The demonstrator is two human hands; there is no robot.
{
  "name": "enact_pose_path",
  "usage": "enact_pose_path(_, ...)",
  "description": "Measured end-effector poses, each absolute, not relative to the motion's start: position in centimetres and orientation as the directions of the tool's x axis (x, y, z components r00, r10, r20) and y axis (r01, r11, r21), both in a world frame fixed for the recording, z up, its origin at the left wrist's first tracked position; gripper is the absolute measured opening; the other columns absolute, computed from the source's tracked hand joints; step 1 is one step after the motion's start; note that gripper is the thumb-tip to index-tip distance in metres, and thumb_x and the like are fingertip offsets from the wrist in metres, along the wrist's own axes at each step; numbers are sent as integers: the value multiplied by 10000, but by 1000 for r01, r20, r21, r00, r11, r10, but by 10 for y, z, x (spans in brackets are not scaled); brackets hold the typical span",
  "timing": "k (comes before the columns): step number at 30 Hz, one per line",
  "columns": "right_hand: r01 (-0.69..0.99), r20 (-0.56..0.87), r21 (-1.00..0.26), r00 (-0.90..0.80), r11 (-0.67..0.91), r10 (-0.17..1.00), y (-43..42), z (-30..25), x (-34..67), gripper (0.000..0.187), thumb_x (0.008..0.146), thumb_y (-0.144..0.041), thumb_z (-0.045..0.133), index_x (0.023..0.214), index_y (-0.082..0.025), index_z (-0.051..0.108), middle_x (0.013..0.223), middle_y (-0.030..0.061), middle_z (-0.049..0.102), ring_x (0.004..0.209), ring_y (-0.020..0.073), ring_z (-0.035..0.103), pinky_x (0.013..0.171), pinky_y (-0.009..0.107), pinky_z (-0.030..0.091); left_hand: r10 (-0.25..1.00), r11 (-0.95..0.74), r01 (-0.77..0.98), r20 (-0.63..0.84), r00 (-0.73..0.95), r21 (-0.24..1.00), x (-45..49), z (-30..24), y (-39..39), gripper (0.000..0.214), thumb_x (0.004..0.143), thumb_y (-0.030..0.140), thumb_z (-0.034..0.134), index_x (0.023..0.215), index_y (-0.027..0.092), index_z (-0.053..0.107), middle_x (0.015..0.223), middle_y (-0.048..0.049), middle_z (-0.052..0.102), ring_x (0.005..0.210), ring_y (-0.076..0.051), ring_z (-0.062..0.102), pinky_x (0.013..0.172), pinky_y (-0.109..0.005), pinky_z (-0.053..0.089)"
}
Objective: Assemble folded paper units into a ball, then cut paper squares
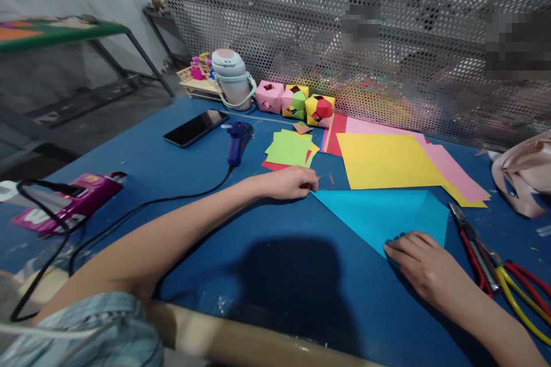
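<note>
A bright blue sheet of paper (387,215), apparently folded into a triangle, lies flat on the blue table. My left hand (293,182) is closed, thumb and finger pinched at the sheet's left pointed corner. On the sheet's lower edge rests my right hand (424,264), its fingers laid out over the paper, holding nothing. Just beyond the left hand is a stack of small green, yellow and red paper squares (288,147). A large yellow sheet (387,160) lies behind the blue one. Right of it are a red-handled cutter (476,252) and scissors with yellow and red handles (512,281).
A blue glue gun (236,142) lies left, its cord running to a purple power strip (73,203). A black phone (196,128), a lidded flask (235,80) and folded paper cubes (295,102) are along the back. A perforated metal panel (301,23) stands behind the table.
</note>
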State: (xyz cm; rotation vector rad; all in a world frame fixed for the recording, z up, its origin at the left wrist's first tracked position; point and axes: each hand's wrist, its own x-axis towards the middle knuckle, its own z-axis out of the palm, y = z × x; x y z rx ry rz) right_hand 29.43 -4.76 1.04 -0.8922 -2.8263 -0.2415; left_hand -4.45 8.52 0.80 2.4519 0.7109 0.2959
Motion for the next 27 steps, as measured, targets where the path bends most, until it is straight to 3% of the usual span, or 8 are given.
enact_pose_path(12, 581, 208, 96, -806, 808, 555, -47, 13, 293, 305, 963, -138, 349, 1033, -161, 645, 866, 76, 674, 786, 202, 587, 799, 359, 429, 598, -768, 553, 51, 800, 322, -34, 4, 73, 166, 872, 109, 449, 808, 141, 598, 821, -67, 580, 738, -174, 538, 680, -269, 411)
enact_pose_path(27, 589, 197, 86, -801, 804, 565, -48, 12, 295, 320, 961, -137, 344, 1035, -176, 653, 882, 82, 671, 803, 203, 589, 805, 363, 429, 606, -692, 516, 18, 795, 505, -40, 11, 79, 216, 792, 13, 469, 878, 140, 621, 853, -36, 585, 800, -143, 548, 742, -230, 407)
